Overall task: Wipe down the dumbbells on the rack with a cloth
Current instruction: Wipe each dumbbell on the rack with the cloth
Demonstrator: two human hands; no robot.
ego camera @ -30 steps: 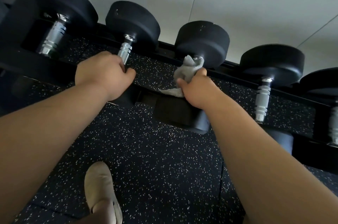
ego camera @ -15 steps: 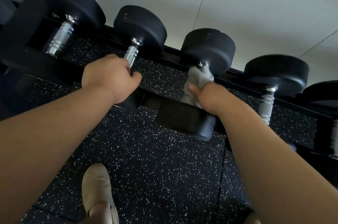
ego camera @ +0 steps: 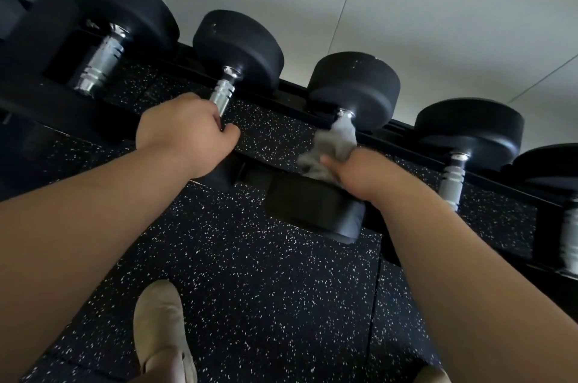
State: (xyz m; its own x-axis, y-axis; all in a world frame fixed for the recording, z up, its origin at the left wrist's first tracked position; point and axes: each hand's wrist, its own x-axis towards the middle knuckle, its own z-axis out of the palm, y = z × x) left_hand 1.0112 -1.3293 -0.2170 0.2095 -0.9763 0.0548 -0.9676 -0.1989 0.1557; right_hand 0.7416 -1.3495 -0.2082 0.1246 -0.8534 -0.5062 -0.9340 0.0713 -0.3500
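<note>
Several black dumbbells with chrome handles lie across a black rack (ego camera: pixel 291 115). My left hand (ego camera: pixel 184 135) is closed around the chrome handle of the second dumbbell (ego camera: pixel 239 48), near its front end. My right hand (ego camera: pixel 359 171) holds a grey cloth (ego camera: pixel 331 148) wrapped around the handle of the third dumbbell (ego camera: pixel 355 87); the cloth reaches up to the far head. That dumbbell's near head (ego camera: pixel 316 210) sits just below my right hand. The handle under the cloth is hidden.
A larger dumbbell (ego camera: pixel 103 54) lies at the left, and two more dumbbells (ego camera: pixel 469 129) at the right. A white wall (ego camera: pixel 406 7) stands behind the rack. Black speckled rubber floor (ego camera: pixel 266 288) lies below, with my beige shoe (ego camera: pixel 162 332) on it.
My right hand has slid the cloth along the third dumbbell's handle, bunching it up toward the far head. My left hand has kept its grip. The view has shifted slightly.
</note>
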